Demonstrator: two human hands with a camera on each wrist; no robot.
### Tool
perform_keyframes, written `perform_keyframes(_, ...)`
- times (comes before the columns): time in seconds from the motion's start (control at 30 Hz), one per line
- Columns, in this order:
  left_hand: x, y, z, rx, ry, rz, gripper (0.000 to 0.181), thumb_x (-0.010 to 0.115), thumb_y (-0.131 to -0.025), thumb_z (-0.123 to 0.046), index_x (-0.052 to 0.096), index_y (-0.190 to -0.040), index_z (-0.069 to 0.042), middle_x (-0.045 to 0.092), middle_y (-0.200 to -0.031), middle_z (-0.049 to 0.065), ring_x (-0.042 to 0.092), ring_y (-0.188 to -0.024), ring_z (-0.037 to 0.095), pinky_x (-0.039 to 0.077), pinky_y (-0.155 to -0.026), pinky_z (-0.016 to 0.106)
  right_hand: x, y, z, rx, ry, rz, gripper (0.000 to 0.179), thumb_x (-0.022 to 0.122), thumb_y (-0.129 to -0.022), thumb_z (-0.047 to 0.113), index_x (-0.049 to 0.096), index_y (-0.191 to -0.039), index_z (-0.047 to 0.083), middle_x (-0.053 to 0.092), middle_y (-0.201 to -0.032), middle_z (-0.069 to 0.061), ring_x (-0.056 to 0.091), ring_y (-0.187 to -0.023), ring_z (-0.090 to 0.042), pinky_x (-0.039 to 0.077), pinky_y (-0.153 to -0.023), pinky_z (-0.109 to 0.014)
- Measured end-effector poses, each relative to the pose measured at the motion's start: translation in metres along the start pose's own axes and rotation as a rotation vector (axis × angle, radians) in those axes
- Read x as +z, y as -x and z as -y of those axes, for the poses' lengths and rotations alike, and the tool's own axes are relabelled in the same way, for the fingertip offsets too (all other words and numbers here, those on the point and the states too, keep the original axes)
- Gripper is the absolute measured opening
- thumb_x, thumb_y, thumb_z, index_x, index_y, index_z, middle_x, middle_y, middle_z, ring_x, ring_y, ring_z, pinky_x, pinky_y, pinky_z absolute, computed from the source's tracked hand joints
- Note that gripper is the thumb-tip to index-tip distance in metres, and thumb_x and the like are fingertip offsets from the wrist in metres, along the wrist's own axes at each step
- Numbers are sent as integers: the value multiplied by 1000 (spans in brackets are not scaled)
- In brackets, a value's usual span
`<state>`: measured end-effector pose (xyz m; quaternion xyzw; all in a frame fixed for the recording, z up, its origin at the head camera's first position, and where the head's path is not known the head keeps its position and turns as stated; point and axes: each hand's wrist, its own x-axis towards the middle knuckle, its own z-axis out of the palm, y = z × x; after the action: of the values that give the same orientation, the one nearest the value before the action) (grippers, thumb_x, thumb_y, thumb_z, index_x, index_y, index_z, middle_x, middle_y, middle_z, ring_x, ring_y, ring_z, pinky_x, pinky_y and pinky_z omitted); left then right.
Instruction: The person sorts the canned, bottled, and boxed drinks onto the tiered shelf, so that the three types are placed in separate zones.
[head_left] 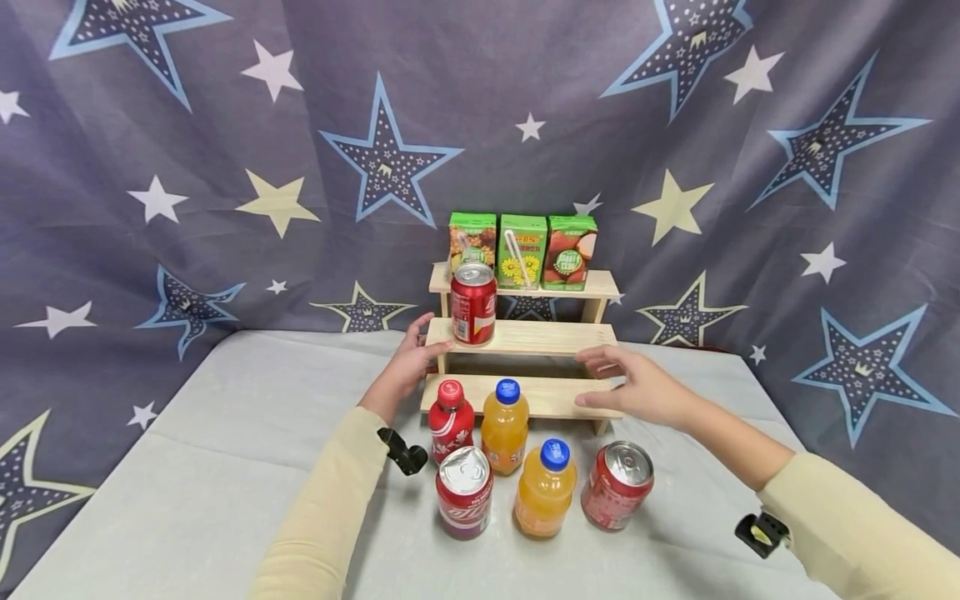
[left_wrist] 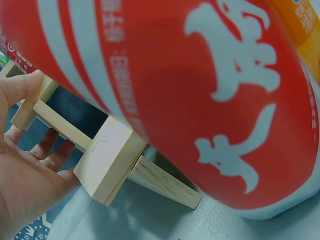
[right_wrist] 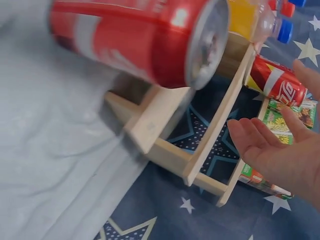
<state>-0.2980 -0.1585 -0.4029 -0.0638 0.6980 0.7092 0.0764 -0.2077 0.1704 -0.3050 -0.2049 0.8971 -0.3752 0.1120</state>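
A three-tier wooden display rack (head_left: 555, 337) stands in the middle of the head view. At its left end my left hand (head_left: 408, 364) grips it, thumb on the middle shelf and the other fingers round the side. The left wrist view shows this hand (left_wrist: 35, 165) against the wood. A red soda can (head_left: 473, 310) stands upright on the middle shelf's left end, close to the left thumb. My right hand (head_left: 637, 387) is at the rack's right side, fingers loosely extended and holding nothing. In the right wrist view its palm (right_wrist: 285, 155) faces the shelves.
Three juice cartons (head_left: 523, 252) line the top shelf. In front of the rack stand a red bottle (head_left: 452, 423), two orange drink bottles (head_left: 505, 432) with blue caps and two soda cans (head_left: 465, 492). A starry curtain (head_left: 480, 108) hangs behind the grey-white cloth (head_left: 187, 483).
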Motion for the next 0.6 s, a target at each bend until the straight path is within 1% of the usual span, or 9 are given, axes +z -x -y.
perform_keyframes(0.1, 0, 0, -1, 4, 0, 1, 78, 60, -89, -13, 13, -149, -26, 29, -148, 20, 40, -129, 39, 33, -106, 55, 0, 11, -7, -27, 6, 9, 61, 74, -79, 33, 51, -129, 6, 55, -128, -18, 54, -115, -34, 48, -94, -45)
perform_keyframes(0.27, -1, 1, -2, 4, -2, -2, 78, 60, -89, -13, 12, -149, -26, 29, -147, 21, 40, -129, 39, 33, -106, 56, 2, 27, -21, -51, -20, 41, 59, 75, -79, 31, 53, -126, 4, 55, -126, -20, 54, -114, -37, 51, -89, -43)
perform_keyframes(0.43, -1, 1, 0, 3, -6, -1, 78, 59, -89, -12, 12, -149, -26, 30, -146, 21, 40, -129, 40, 33, -106, 56, 3, 39, -34, -67, -39, 82, 58, 75, -78, 28, 53, -124, 1, 55, -126, -22, 53, -114, -39, 53, -84, -35)
perform_keyframes(0.53, -1, 1, 0, 2, -4, 0, 78, 59, -89, -12, 12, -149, -26, 30, -145, 22, 40, -129, 41, 34, -105, 56, 3, 46, -39, -73, -40, 103, 57, 75, -79, 28, 53, -124, 1, 56, -126, -19, 55, -113, -34, 53, -82, -30)
perform_keyframes(0.6, 0, 1, 0, 3, -5, -2, 78, 59, -89, -12, 12, -149, -26, 30, -145, 22, 40, -129, 40, 33, -105, 56, 3, 50, -43, -89, -35, 104, 55, 75, -78, 28, 55, -123, 2, 58, -124, -16, 56, -111, -25, 53, -82, -30)
